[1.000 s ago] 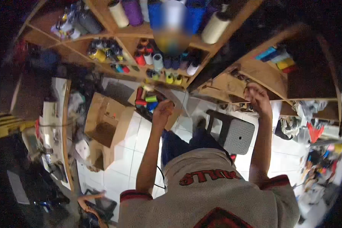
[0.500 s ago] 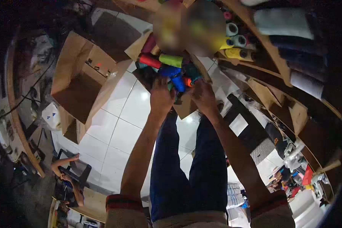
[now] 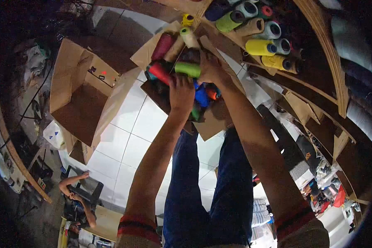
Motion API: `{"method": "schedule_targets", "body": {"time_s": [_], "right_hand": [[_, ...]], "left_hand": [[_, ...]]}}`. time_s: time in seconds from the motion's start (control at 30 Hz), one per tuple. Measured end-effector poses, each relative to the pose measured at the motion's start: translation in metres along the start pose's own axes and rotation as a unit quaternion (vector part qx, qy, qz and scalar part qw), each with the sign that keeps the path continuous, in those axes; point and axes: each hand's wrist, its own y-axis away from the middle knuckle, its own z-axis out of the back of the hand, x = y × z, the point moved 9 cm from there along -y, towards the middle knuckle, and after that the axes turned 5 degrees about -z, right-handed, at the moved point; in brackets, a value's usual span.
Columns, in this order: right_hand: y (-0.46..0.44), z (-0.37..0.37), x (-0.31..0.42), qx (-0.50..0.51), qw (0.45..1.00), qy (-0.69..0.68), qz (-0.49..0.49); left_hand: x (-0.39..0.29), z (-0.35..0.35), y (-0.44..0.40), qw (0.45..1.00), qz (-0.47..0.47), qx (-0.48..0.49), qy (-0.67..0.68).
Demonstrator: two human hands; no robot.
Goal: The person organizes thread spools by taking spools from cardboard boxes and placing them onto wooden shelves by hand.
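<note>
An open cardboard box (image 3: pixel 211 124) full of thread cones stands in front of my legs. My left hand (image 3: pixel 182 94) is inside it, fingers curled over a blue thread cone (image 3: pixel 201 97) beside the red cone (image 3: pixel 160 72) and the lime-green cone (image 3: pixel 187 69). My right hand (image 3: pixel 213 69) is farther in, along the box's right side, with closed fingers by a dark cone; what they grip is hidden. An orange cone (image 3: pixel 213 93) lies under my right wrist. Maroon (image 3: pixel 164 45) and cream (image 3: pixel 189 37) cones fill the far end.
A second open cardboard box (image 3: pixel 84 99) stands on the tiled floor to the left. At upper right, a wooden shelf holds several thread cones, including a yellow one (image 3: pixel 260 47). Another person's arms (image 3: pixel 80 196) show at lower left. Folded fabric lies at far right.
My right hand has moved away from the orange cone, farther into the box. My left hand has shifted over the blue cone. The view has turned, showing more of the shelf's cones.
</note>
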Motion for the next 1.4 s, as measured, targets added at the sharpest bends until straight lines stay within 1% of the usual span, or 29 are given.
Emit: {"method": "schedule_targets", "body": {"time_s": [0.03, 0.1, 0.13, 0.17, 0.2, 0.3, 0.4, 0.43, 0.47, 0.53, 0.57, 0.67, 0.77, 0.87, 0.97, 1.07, 1.17, 1.27, 1.37, 1.4], "right_hand": [[-0.002, -0.001, -0.003, 0.008, 1.000, -0.030, -0.004], [-0.007, -0.010, -0.009, 0.027, 0.996, -0.090, -0.012], [-0.009, -0.019, -0.018, 0.011, 0.992, -0.125, -0.013], [-0.009, -0.029, -0.028, -0.005, 0.987, -0.160, -0.014], [-0.007, -0.026, -0.031, -0.023, 0.980, -0.195, -0.016], [0.007, -0.030, -0.024, 0.007, 0.975, -0.215, 0.048], [0.006, -0.020, -0.022, 0.017, 0.951, -0.305, 0.040], [0.010, -0.001, -0.012, -0.029, 0.952, -0.288, 0.102], [0.011, 0.008, -0.004, -0.054, 0.963, -0.238, 0.112], [0.007, 0.019, 0.013, -0.103, 0.977, -0.135, 0.129], [0.004, 0.021, 0.016, -0.096, 0.987, -0.076, 0.107], [-0.008, 0.012, 0.023, -0.007, 0.996, -0.034, 0.079], [0.010, 0.008, 0.030, -0.057, 0.992, 0.060, 0.096], [0.014, -0.005, 0.027, -0.101, 0.988, -0.025, 0.116], [0.013, -0.018, 0.013, -0.077, 0.987, -0.126, 0.069], [0.014, -0.014, 0.012, -0.095, 0.984, -0.130, 0.071], [0.015, -0.004, 0.004, -0.074, 0.980, -0.171, 0.068], [0.014, 0.006, 0.006, -0.018, 0.980, -0.160, 0.120], [0.020, 0.012, 0.018, 0.008, 0.987, -0.061, 0.151], [0.018, 0.008, 0.016, 0.040, 0.989, -0.062, 0.130]], "left_hand": [[-0.006, 0.012, 0.005, 0.996, -0.030, -0.077, -0.040], [-0.005, 0.006, 0.013, 0.999, -0.008, -0.043, 0.016], [-0.004, 0.010, 0.017, 0.999, 0.004, -0.026, 0.046], [-0.004, 0.012, 0.019, 0.999, -0.006, 0.003, 0.041], [-0.002, 0.013, 0.021, 0.999, 0.008, 0.008, 0.053], [0.000, 0.012, 0.024, 0.995, 0.041, 0.016, 0.085], [0.001, 0.005, 0.022, 0.994, 0.057, 0.024, 0.090], [0.000, 0.002, 0.020, 0.994, 0.062, 0.036, 0.082], [0.000, -0.001, 0.020, 0.994, 0.068, 0.049, 0.075], [0.000, -0.001, 0.021, 0.991, 0.077, 0.046, 0.095], [0.000, -0.001, 0.022, 0.990, 0.082, 0.043, 0.106], [-0.002, -0.005, 0.026, 0.987, 0.102, 0.044, 0.114], [-0.004, -0.015, 0.031, 0.970, 0.132, 0.120, 0.163], [-0.003, -0.014, 0.044, 0.961, 0.164, 0.113, 0.190], [0.001, -0.008, 0.058, 0.929, 0.224, 0.154, 0.252], [0.006, -0.018, 0.078, 0.910, 0.243, 0.134, 0.309], [0.012, -0.021, 0.090, 0.873, 0.282, 0.152, 0.368], [0.015, -0.013, 0.097, 0.839, 0.242, -0.012, 0.487], [0.016, -0.035, 0.115, 0.782, 0.337, 0.078, 0.518], [0.015, -0.030, 0.116, 0.769, 0.344, 0.083, 0.533]]}}
